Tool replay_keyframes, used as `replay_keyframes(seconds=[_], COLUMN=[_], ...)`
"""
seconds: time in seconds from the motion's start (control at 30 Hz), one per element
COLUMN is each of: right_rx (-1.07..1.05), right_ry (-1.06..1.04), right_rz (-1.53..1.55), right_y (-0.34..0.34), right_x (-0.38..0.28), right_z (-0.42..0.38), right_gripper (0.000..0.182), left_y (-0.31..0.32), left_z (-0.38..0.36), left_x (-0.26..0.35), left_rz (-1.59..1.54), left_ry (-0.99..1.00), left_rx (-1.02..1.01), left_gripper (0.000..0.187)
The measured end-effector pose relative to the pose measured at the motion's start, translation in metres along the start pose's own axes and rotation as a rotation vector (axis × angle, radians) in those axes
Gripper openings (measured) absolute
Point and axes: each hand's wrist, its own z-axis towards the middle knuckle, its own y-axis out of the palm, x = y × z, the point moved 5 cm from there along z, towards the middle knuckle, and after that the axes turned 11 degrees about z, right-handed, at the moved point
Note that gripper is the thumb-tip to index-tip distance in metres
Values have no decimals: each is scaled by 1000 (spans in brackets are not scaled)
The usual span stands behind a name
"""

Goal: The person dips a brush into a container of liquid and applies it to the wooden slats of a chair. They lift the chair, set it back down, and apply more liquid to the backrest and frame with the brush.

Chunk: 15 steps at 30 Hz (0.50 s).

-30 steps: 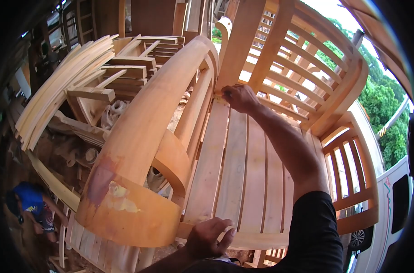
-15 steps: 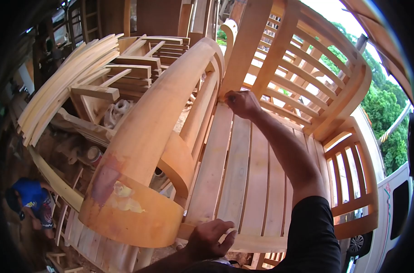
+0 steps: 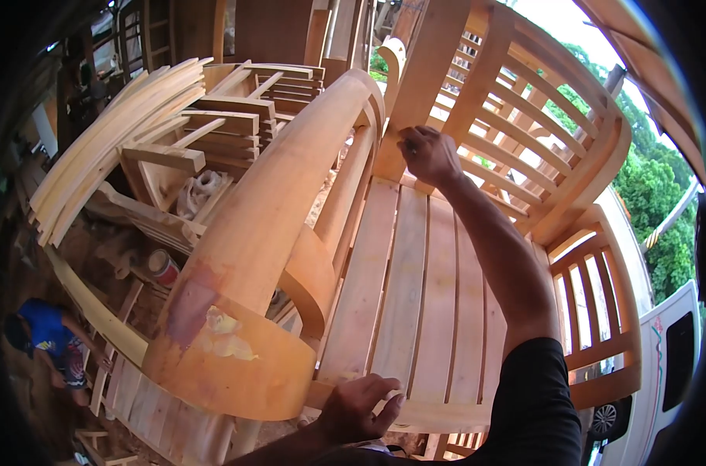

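At upper centre, the right hand (image 3: 432, 158) has a narrow grip by the backrest (image 3: 477, 93), contents unclear. The slatted seat (image 3: 399, 279) lies below it, mid-frame; the left hand (image 3: 361, 409) curls at its front edge, grip unclear.

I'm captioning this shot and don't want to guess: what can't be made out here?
All in the head view:
- Anything inside the right hand, near the backrest post: hidden by its curled fingers.
- Anything inside the left hand: hidden by its own fingers.
- The wording on the can: too small and blurred.
- The rest of the van: cut off by the dark lens edge.
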Motion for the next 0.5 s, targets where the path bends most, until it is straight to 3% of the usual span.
replay_keyframes(seconds=[0.13,0.27,0.5], right_rx=[262,37,-146], right_ry=[-89,-113,201], right_rz=[-132,-92,133], right_y=[-26,41,84], right_x=[-37,-13,-2], right_z=[-8,-62,-84], right_gripper=[25,32,12], left_y=[-1,-1,-1], left_z=[1,1,0], left_x=[0,0,-1], left_rz=[-16,-26,-4], left_ry=[-2,1,0], left_rx=[5,20,21], left_gripper=[14,15,16])
